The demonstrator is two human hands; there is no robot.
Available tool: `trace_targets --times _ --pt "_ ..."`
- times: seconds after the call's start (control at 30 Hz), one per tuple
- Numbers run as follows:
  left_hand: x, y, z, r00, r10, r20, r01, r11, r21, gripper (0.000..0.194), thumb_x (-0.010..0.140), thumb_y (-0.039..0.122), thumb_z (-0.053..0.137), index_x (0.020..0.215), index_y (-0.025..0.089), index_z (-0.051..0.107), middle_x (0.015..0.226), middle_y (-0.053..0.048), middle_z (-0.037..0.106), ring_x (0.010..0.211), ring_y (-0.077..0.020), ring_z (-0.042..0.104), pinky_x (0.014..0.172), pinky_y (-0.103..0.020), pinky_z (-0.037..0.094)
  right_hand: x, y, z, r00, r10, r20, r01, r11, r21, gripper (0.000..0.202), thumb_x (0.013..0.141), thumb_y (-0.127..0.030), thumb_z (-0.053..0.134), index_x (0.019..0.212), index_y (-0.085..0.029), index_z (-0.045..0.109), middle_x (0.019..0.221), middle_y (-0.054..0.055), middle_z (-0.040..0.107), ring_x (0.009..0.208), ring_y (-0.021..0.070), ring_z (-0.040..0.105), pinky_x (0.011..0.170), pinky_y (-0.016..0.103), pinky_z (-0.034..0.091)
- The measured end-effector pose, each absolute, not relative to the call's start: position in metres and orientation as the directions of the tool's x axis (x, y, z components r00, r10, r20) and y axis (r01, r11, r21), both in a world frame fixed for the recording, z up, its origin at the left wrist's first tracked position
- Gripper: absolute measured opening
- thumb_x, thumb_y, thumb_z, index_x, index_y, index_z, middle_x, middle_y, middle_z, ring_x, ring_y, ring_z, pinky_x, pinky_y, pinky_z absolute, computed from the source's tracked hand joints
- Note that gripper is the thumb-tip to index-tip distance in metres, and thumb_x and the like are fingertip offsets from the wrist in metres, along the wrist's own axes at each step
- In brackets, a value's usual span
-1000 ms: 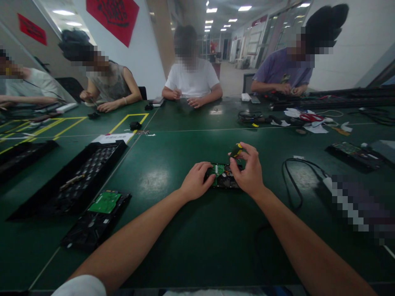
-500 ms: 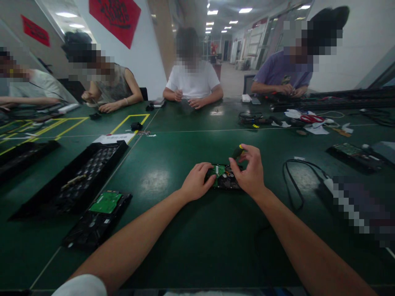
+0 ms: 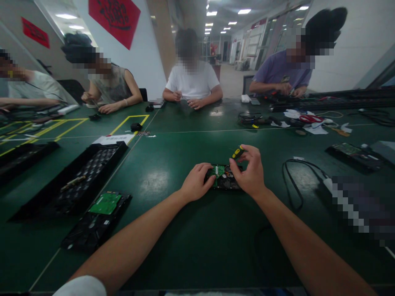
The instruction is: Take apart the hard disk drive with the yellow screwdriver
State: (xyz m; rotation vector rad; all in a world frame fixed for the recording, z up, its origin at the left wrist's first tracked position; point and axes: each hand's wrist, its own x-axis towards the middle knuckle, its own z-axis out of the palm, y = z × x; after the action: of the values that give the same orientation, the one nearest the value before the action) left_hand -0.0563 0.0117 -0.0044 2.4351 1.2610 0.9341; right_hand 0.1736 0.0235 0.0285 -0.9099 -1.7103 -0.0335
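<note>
A black hard drive (image 3: 228,183) with a green circuit board (image 3: 218,170) lies flat on the table in front of me. My left hand (image 3: 198,181) grips its left end, the thumb over the board's edge. In my right hand (image 3: 250,170) is a screwdriver with a black and yellow handle (image 3: 238,152), held tilted over the drive's right part between thumb and fingers. The screwdriver's tip is hidden behind the thumb. A second black drive with a green board (image 3: 106,203) rests to the left of my left forearm.
On the left lie long black trays (image 3: 74,181). To the right are a looped black cable (image 3: 293,193), a power strip (image 3: 348,205) and another black unit with a board (image 3: 353,156). Several people sit across the green table (image 3: 173,144), with cables and scraps (image 3: 311,119) before them.
The screwdriver handle has turned in my right fingers, and its yellow markings now face me. My left hand and the hard drive have stayed in place.
</note>
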Motion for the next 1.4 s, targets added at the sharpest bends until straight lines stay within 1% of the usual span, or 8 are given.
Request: trace_targets --times 0.1,0.3,0.47,0.67,0.87,1.03,1.27,1.4 --pt "-0.0562 0.0117 -0.0046 0.421 0.801 0.426 0.643 -0.595 0.482 0.035 0.100 0.037 0.056 0.131 0.021 0.057 0.132 -0.012 0.064 0.128 -0.0281 0.056 0.112 -0.049 0.047 0.1732 0.0234 0.0292 -0.062 0.559 0.827 0.570 0.700 -0.431 0.067 0.089 -0.017 0.069 0.147 -0.029 0.039 0.136 0.012 0.052 0.091 0.0206 0.068 0.079 0.042 0.063" --pt "-0.0561 0.0114 -0.0038 0.422 0.804 0.419 0.646 -0.591 0.483 0.035 0.099 0.036 0.056 0.131 0.021 0.057 0.132 -0.012 0.064 0.128 -0.0289 0.056 0.112 -0.050 0.047 0.1740 0.0233 0.0300 -0.063 0.537 0.841 0.577 0.707 -0.408 0.066 0.086 -0.018 0.073 0.144 -0.030 0.043 0.132 0.011 0.051 0.092 0.0215 0.067 0.074 0.040 0.063" --pt "-0.0561 0.0107 -0.0027 0.423 0.803 0.420 0.646 -0.592 0.482 0.035 0.099 0.036 0.056 0.131 0.021 0.057 0.132 -0.012 0.064 0.128 -0.0289 0.056 0.112 -0.049 0.047 0.1723 0.0234 0.0290 -0.063 0.549 0.833 0.549 0.716 -0.431 0.066 0.088 -0.015 0.069 0.146 -0.029 0.039 0.136 0.012 0.051 0.097 0.0226 0.068 0.078 0.042 0.064" --pt "-0.0566 0.0116 -0.0042 0.424 0.797 0.431 0.641 -0.600 0.479 0.035 0.099 0.035 0.057 0.130 0.020 0.057 0.131 -0.012 0.064 0.127 -0.0279 0.056 0.112 -0.048 0.047 0.1732 0.0223 0.0299 -0.040 0.543 0.839 0.599 0.685 -0.415 0.063 0.087 -0.021 0.073 0.141 -0.029 0.043 0.130 0.011 0.053 0.090 0.0215 0.066 0.074 0.042 0.064" --pt "-0.0562 0.0116 -0.0045 0.417 0.798 0.434 0.643 -0.597 0.480 0.034 0.099 0.035 0.056 0.130 0.021 0.057 0.131 -0.011 0.064 0.127 -0.0277 0.056 0.111 -0.048 0.047 0.1731 0.0223 0.0292 -0.079 0.576 0.814 0.559 0.701 -0.442 0.066 0.091 -0.017 0.066 0.150 -0.029 0.038 0.138 0.013 0.050 0.095 0.0217 0.068 0.080 0.042 0.064" --pt "-0.0559 0.0118 -0.0045 0.419 0.804 0.422 0.645 -0.591 0.484 0.035 0.099 0.036 0.056 0.130 0.021 0.057 0.132 -0.011 0.064 0.127 -0.0281 0.056 0.111 -0.049 0.047 0.1728 0.0217 0.0313 -0.079 0.561 0.824 0.574 0.701 -0.422 0.064 0.091 -0.022 0.070 0.147 -0.031 0.041 0.134 0.011 0.051 0.091 0.0209 0.067 0.076 0.042 0.064" --pt "-0.0558 0.0114 -0.0040 0.419 0.803 0.424 0.642 -0.593 0.487 0.036 0.099 0.037 0.056 0.132 0.022 0.057 0.132 -0.011 0.064 0.128 -0.0283 0.056 0.111 -0.050 0.048 0.1732 0.0227 0.0289 -0.063 0.575 0.816 0.588 0.682 -0.435 0.067 0.093 -0.020 0.066 0.152 -0.030 0.036 0.139 0.013 0.053 0.092 0.0219 0.069 0.083 0.046 0.064" --pt "-0.0557 0.0117 -0.0036 0.420 0.804 0.422 0.644 -0.591 0.486 0.035 0.099 0.036 0.056 0.131 0.022 0.058 0.131 -0.011 0.064 0.127 -0.0282 0.057 0.111 -0.049 0.047 0.1731 0.0216 0.0313 -0.079 0.556 0.827 0.593 0.693 -0.410 0.064 0.092 -0.022 0.069 0.148 -0.031 0.041 0.134 0.012 0.055 0.096 0.0235 0.067 0.079 0.044 0.065"
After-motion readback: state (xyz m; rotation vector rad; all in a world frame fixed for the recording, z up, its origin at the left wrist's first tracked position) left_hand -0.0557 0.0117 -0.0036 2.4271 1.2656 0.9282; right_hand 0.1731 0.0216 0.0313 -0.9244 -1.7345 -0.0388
